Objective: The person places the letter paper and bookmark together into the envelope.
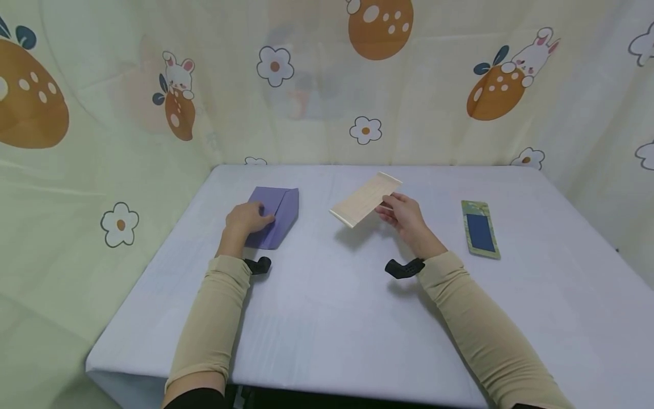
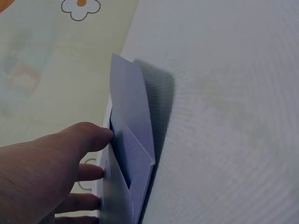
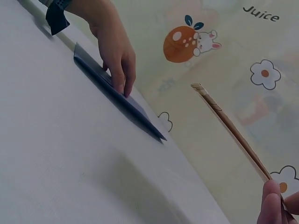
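At the left of the head view, a purple paper envelope (image 1: 287,215) lies on the table with my left hand (image 1: 245,218) on it. The left wrist view shows the envelope (image 2: 130,100) with its pocket gaping; my thumb and fingers pinch the pocket's edge. My right hand (image 1: 406,218) holds a flat, cream rectangular piece (image 1: 365,200) by its right edge, tilted above the table. Its material is unclear, though its surface looks finely lined. Seen nearly edge-on in the right wrist view, the cream piece (image 3: 236,133) stands apart from the envelope.
A white cloth covers the table (image 1: 327,318). On the right lies a narrow green packet (image 1: 480,230) with a dark blue panel. A printed curtain (image 1: 317,113) hangs behind the table and along its sides.
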`<control>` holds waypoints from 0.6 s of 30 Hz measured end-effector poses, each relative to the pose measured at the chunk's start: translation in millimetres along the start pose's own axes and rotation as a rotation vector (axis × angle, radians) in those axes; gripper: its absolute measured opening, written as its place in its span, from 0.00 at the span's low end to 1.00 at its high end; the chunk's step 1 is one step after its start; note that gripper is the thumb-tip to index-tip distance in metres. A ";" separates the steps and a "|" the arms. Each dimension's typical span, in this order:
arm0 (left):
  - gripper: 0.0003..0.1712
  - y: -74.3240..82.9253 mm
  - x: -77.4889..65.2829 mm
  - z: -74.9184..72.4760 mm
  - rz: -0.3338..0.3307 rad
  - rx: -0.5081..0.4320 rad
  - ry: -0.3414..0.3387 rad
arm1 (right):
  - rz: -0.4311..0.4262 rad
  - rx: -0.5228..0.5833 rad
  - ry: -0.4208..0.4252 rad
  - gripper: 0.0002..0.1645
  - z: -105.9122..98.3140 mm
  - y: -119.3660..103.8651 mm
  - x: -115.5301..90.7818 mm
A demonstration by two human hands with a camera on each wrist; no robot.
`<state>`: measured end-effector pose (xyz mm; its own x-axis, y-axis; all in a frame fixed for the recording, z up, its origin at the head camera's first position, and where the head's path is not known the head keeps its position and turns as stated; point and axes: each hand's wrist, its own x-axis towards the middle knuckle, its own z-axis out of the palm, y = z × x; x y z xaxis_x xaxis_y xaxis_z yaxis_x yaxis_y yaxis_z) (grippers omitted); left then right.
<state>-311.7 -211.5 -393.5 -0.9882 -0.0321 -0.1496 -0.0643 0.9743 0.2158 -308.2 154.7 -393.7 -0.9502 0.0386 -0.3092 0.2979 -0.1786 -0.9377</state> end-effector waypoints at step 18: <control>0.36 1.5 -1.1 1.6 0.001 -0.017 0.020 | -0.017 0.035 -0.025 0.31 13.0 -2.5 -6.4</control>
<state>-310.5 -209.7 -394.6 -0.9909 -0.0359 -0.1299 -0.0656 0.9703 0.2327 -304.1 142.1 -387.4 -0.9572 0.0175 -0.2887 0.2787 -0.2122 -0.9367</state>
